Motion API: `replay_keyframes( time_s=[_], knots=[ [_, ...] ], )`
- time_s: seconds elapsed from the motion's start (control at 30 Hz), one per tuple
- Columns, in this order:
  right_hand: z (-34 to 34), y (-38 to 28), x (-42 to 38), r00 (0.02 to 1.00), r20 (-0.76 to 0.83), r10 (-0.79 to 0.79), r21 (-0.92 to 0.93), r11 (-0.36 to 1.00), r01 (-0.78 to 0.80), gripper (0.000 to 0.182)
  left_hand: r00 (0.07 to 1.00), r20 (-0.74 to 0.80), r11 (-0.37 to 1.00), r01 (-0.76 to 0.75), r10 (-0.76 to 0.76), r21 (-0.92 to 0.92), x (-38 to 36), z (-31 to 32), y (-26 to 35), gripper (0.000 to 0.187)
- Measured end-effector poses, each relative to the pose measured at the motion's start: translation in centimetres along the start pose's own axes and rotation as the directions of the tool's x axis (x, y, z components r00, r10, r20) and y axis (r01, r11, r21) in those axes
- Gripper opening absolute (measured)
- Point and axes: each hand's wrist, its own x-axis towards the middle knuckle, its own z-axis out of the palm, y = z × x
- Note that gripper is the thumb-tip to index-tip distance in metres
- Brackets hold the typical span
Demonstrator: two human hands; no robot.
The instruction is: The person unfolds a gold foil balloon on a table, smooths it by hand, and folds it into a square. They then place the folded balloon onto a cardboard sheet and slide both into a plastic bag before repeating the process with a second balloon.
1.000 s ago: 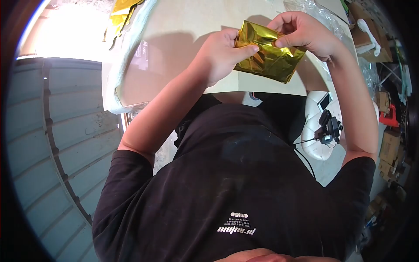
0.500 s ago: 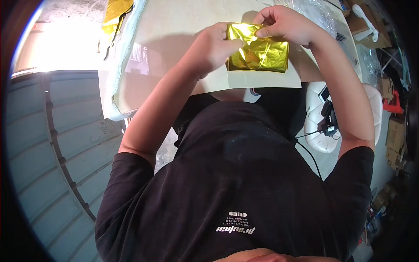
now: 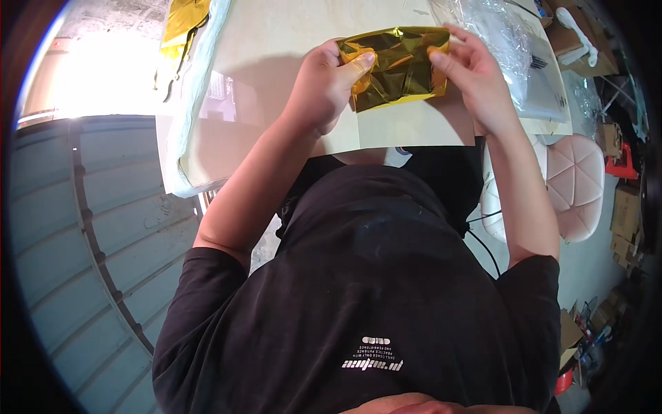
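Note:
A shiny gold foil sheet (image 3: pixel 401 72), folded into a rough rectangle and creased, is held up between my two hands over the table's front part. My left hand (image 3: pixel 325 83) grips its left edge, thumb on the near face and fingers behind. On the right edge, my right hand (image 3: pixel 472 72) pinches the foil between thumb and fingers. Both hands are closed on it. The fingers behind the foil are partly hidden.
The pale table (image 3: pixel 269 41) has a light board at its front edge. Clear plastic bags (image 3: pixel 496 48) lie on the right. More gold foil (image 3: pixel 185 27) hangs at the far left. A white padded stool (image 3: pixel 576 186) stands to the right, and cardboard boxes (image 3: pixel 624 214) lie beyond.
The foil has been lifted and tilted, its face now darker. My right hand has shifted from the top edge to the right edge. My left hand keeps its grip on the left side.

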Motion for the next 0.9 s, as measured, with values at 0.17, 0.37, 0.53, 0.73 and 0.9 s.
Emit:
replay_keyframes(
  time_s=[0.17, 0.37, 0.53, 0.73, 0.9],
  knots=[
    [-1.2, 0.6, -1.0, 0.969, 0.105, 0.224, 0.188, 0.952, -0.24, 0.033, 0.997, 0.066, 0.986, 0.056, -0.046, -0.158, -0.6, 0.5, 1.1, 0.023],
    [-1.1, 1.3, -1.9, 0.986, 0.053, 0.158, -0.039, 0.987, -0.156, 0.028, 0.994, 0.089, 0.978, 0.078, -0.062, -0.194, -1.1, 1.8, 1.2, 0.026],
    [-1.2, 1.3, -2.9, 0.993, -0.012, 0.116, 0.05, 0.992, -0.115, 0.031, 0.991, 0.137, 0.982, 0.036, -0.011, -0.185, -1.4, 2.2, 0.8, 0.028],
    [-2.6, 1.2, -2.5, 0.931, 0.15, 0.333, 0.314, 0.877, -0.365, 0.033, 0.981, 0.16, 0.917, 0.159, -0.107, -0.365, -2.0, 2.7, 1.7, 0.025],
    [-2.4, 1.1, -3.0, 0.948, 0.183, 0.259, 0.247, 0.921, -0.3, 0.029, 0.995, 0.079, 0.973, 0.08, -0.064, -0.219, -1.1, 1.7, -0.5, 0.019]
  ],
)
